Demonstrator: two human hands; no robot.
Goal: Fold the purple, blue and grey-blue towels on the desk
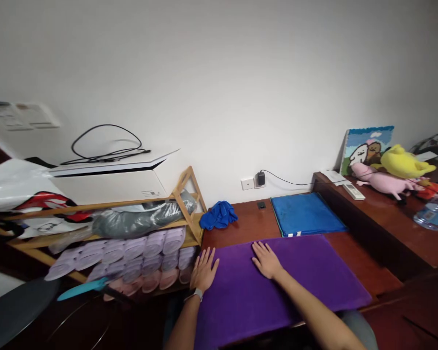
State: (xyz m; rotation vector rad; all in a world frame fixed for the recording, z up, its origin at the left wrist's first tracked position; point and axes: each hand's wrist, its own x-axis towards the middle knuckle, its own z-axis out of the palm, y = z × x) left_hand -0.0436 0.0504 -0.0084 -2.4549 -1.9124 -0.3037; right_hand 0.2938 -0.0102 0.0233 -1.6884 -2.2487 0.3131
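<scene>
A purple cloth-like mat lies spread flat on the reddish-brown desk, its near side reaching the front edge. My left hand, with a watch on the wrist, rests palm down at the mat's left edge, fingers extended. Near the far edge, my right hand lies flat on the mat with its fingers stretched out. Neither hand holds anything. Behind the mat sit a crumpled blue cloth on the left and a flat, folded blue piece on the right.
A wooden rack on the left carries a white box, a plastic-wrapped bundle and lilac slippers. At right, a raised surface holds a pink plush toy, a yellow plush toy and a water bottle.
</scene>
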